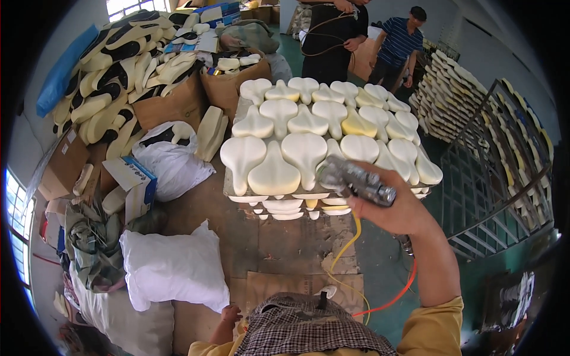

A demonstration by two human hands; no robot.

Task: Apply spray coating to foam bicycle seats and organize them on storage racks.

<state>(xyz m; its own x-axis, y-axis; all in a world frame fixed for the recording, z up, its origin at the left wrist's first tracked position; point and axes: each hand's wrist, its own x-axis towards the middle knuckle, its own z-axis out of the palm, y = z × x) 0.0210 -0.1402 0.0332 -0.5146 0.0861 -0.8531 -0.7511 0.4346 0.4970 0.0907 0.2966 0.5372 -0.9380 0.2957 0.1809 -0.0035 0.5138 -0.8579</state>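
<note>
My right hand (pixel 389 207) is wrapped round a grey metal air tool (pixel 362 183) with a yellow hose running down from it. Its round head is over the front row of cream foam bicycle saddles (pixel 306 153), close to one saddle; whether they touch I cannot tell. The saddles lie in rows on a board, wide and narrow ends alternating, and a few are yellower. More layers show beneath the board. My left hand (pixel 230 314) hangs low beside a white stuffed sack (pixel 178 264), its fingers loosely apart with nothing seen in them.
Saddles are heaped at the far left beside cardboard boxes (pixel 172 101) and a white plastic bag (pixel 172 163). Metal racks (pixel 499 178) and stacked saddles (pixel 448 98) stand at right. Two people are behind the stack, one holding a cord. An orange hose (pixel 395 302) crosses the floor.
</note>
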